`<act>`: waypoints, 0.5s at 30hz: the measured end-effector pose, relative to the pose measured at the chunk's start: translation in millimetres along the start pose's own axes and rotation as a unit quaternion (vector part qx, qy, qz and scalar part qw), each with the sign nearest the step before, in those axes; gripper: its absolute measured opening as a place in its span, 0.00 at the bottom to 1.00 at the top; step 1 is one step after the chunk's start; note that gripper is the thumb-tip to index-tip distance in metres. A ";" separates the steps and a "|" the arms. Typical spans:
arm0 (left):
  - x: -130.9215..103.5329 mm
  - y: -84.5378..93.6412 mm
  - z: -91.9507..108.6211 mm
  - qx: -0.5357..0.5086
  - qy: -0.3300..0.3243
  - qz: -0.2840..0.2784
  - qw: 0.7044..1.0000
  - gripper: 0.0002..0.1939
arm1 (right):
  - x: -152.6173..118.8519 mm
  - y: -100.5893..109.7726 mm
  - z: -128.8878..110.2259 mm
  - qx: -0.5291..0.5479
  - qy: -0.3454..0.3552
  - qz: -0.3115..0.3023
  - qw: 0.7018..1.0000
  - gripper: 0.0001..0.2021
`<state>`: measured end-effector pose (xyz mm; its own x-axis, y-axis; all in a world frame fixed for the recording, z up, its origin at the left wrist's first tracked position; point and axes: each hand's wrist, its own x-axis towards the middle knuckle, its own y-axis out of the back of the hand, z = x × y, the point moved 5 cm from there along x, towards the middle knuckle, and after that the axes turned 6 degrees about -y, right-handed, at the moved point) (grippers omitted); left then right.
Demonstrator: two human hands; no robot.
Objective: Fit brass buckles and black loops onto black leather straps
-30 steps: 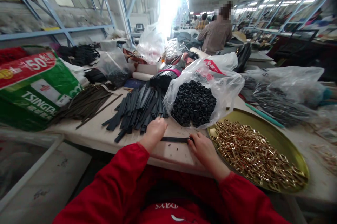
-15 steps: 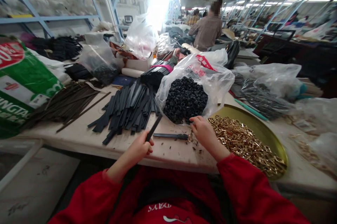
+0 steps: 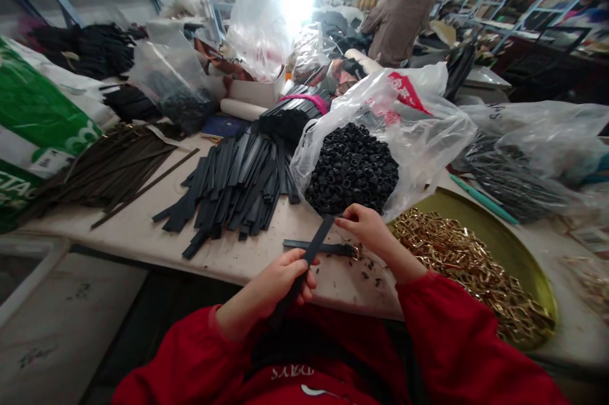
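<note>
My left hand [image 3: 292, 275] is closed around a flat black strap [image 3: 318, 241], whose free end slants up and away from me. At the tip of that strap, my right hand [image 3: 366, 227] has its thumb and fingers pinched together; whatever is between them is too small to make out. Under the held strap, another black strap [image 3: 340, 249] with a gold buckle at its right end lies on the table. Just beyond my right hand, a clear plastic bag [image 3: 440, 141] lies open, full of small black loops [image 3: 352, 170].
Gold buckles [image 3: 457, 259] are heaped in a round gold tray [image 3: 537, 272] at right. Loose black straps [image 3: 238, 183] fan out at left, beside brown strips [image 3: 118, 167]. A green bag [image 3: 42, 113] stands far left. A person [image 3: 399, 11] is farther back.
My left hand has moved right with the strap, bringing its end close to my right fingers. My right hand has drawn away from the loops' edge. The view has tilted down.
</note>
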<state>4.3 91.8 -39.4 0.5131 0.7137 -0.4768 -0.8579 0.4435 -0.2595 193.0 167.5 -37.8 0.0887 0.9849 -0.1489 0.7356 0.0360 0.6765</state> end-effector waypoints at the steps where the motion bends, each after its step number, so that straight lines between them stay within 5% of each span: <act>1: -0.1 -0.6 1.5 0.014 -0.010 0.001 1.000 0.09 | -4.7 -0.6 1.3 0.108 -0.031 -0.036 0.993 0.11; 4: -2.7 -5.3 7.9 0.087 -0.061 -0.009 0.994 0.09 | -24.2 -4.2 0.5 0.378 -0.118 -0.102 0.913 0.16; 7: -7.1 -9.5 8.9 0.181 -0.082 -0.020 0.980 0.12 | -42.9 -6.6 -0.8 0.490 -0.163 -0.091 0.851 0.16; 15: -12.5 -14.0 21.8 0.327 -0.165 0.042 0.929 0.13 | -72.0 -15.0 -1.4 0.543 -0.140 -0.094 0.822 0.12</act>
<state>10.5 88.5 -11.5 0.5183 0.8399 -0.1611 -0.7505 0.5370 0.3852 174.6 96.3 -36.3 -0.0563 0.8963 -0.4399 0.9063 -0.1390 -0.3992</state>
